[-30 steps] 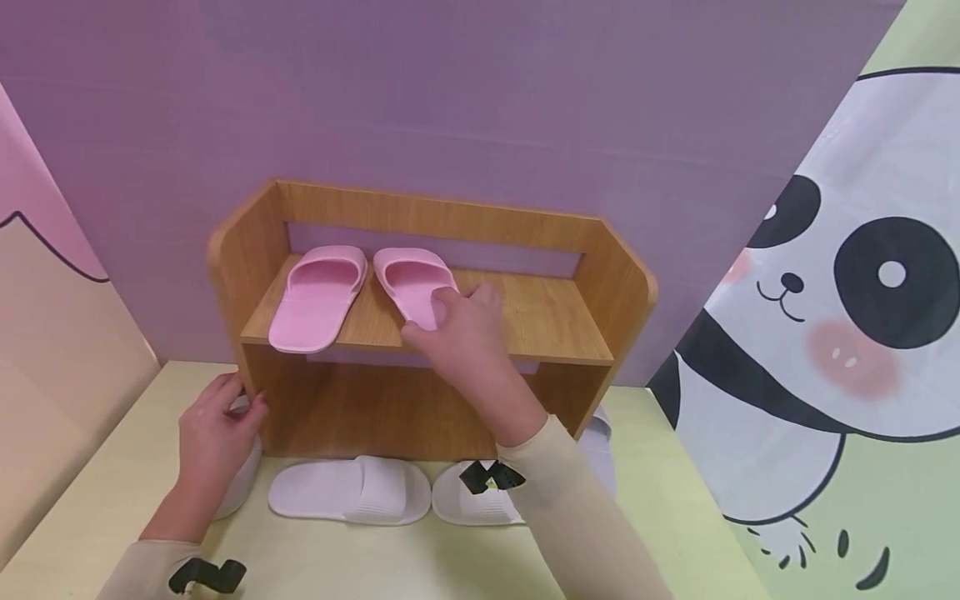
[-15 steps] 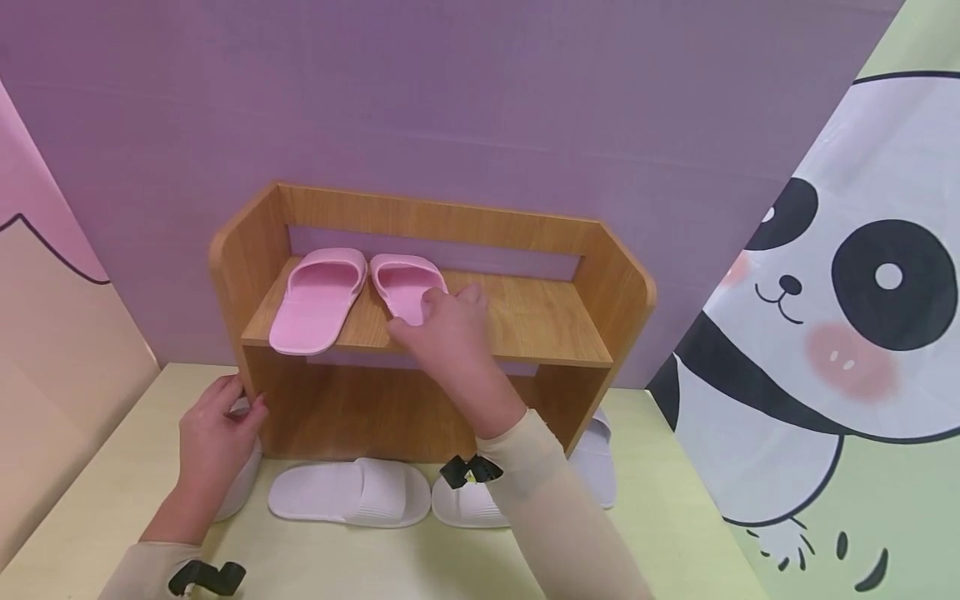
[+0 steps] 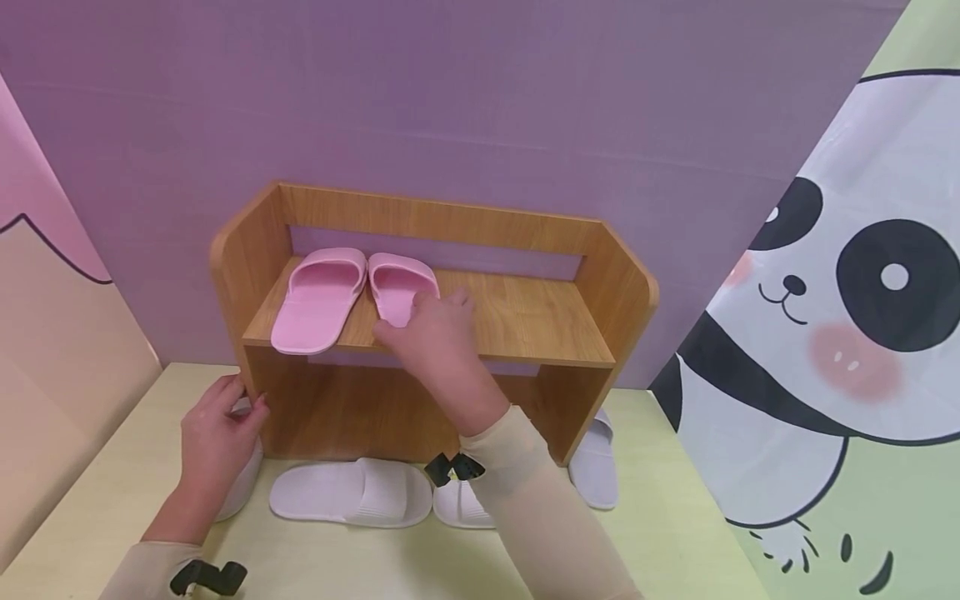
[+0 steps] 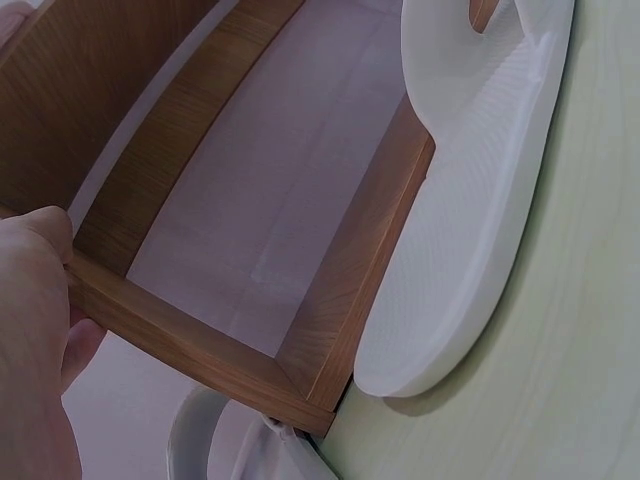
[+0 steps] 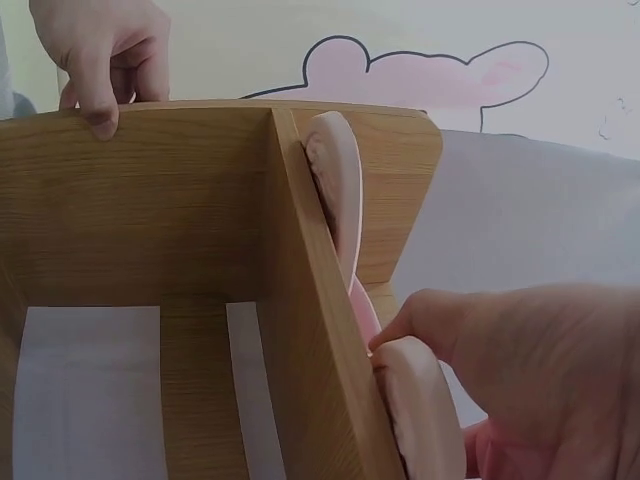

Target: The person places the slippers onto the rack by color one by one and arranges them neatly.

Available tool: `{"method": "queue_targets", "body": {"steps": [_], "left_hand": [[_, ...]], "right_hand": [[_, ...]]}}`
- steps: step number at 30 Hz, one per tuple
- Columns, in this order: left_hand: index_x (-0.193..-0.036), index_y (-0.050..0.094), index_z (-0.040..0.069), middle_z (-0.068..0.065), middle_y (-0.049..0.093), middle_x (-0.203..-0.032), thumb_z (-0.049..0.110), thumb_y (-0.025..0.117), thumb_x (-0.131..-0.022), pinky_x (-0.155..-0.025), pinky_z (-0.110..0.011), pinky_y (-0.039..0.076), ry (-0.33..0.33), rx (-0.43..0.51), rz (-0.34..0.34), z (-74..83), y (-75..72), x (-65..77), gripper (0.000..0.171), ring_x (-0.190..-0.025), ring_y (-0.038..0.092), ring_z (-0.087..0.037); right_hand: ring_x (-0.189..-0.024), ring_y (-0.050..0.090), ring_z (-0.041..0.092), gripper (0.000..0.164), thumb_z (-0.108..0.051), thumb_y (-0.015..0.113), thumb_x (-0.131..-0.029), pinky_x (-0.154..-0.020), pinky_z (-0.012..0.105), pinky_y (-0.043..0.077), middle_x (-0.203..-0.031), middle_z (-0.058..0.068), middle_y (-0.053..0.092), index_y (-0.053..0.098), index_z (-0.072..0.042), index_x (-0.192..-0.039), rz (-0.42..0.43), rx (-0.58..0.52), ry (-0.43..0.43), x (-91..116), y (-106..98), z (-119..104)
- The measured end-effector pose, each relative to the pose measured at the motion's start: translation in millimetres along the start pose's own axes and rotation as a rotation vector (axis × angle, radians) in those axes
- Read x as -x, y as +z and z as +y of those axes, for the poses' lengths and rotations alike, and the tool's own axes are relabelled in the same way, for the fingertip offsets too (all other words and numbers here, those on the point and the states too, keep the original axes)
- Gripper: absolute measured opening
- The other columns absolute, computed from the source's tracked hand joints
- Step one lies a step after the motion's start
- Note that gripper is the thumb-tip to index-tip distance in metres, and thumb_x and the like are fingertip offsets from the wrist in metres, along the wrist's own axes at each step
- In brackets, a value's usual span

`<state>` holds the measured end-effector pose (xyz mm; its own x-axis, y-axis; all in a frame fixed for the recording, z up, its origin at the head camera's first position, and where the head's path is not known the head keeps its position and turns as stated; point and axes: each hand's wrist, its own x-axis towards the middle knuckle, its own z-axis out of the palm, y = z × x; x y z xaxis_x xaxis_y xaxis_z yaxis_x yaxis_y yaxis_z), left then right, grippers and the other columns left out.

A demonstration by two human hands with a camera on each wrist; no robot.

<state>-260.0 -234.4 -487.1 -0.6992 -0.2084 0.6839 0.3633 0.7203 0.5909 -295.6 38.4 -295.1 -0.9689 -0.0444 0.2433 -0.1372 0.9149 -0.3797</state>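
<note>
On the top board of a small wooden shoe rack sit two pink slippers, toes toward the back. My right hand pinches the right pink slipper by its heel end, hiding part of its sole. The left pink slipper lies beside it, its heel jutting past the board's front edge. My left hand grips the front edge of the rack's left side panel. In the right wrist view the pinched slipper's heel overhangs the board, and the left hand holds the panel.
Two white slippers lie end to end before the rack; the sleeve covers part of one. Another pale slipper is beside the left panel, partly hidden by the left hand. A greyish slipper lies at the right. A purple wall rises behind.
My right hand has slid the right pink slipper leftward along the top board, closer to and more in line with the left one. The left hand stays on the side panel.
</note>
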Motion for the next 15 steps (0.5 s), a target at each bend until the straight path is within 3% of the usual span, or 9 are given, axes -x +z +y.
{"method": "queue_targets", "body": {"steps": [5, 12, 15], "left_hand": [[-0.127, 0.076, -0.002, -0.020, 0.074, -0.119, -0.008, 0.083, -0.091, -0.080, -0.010, 0.053, -0.002, 0.003, 0.004, 0.5, -0.1, 0.4, 0.037, -0.104, 0.077, -0.047], [-0.126, 0.075, -0.003, -0.020, 0.074, -0.118, -0.008, 0.083, -0.091, -0.078, -0.014, 0.055, 0.006, -0.004, 0.004, 1.6, -0.4, 0.4, 0.036, -0.103, 0.077, -0.047], [-0.127, 0.075, -0.003, -0.020, 0.073, -0.119, -0.008, 0.084, -0.091, -0.077, -0.034, 0.062, 0.004, -0.013, 0.000, 1.7, -0.1, 0.3, 0.037, -0.104, 0.077, -0.047]], "right_hand": [[-0.115, 0.048, 0.032, 0.061, -0.063, 0.073, -0.094, -0.085, 0.038, 0.055, -0.109, 0.016, 0.058, 0.073, -0.007, -0.118, -0.015, 0.059, -0.022, 2.7, -1.5, -4.1], [-0.113, 0.050, 0.031, 0.073, -0.076, 0.068, -0.094, -0.089, 0.040, 0.052, -0.105, 0.014, 0.061, 0.074, -0.006, -0.116, -0.042, 0.161, -0.067, 7.0, -4.1, -5.2], [-0.113, 0.052, 0.032, 0.077, -0.079, 0.069, -0.092, -0.090, 0.040, 0.053, -0.103, 0.013, 0.063, 0.073, -0.007, -0.116, -0.053, 0.155, -0.077, 9.0, -4.9, -5.5]]}}
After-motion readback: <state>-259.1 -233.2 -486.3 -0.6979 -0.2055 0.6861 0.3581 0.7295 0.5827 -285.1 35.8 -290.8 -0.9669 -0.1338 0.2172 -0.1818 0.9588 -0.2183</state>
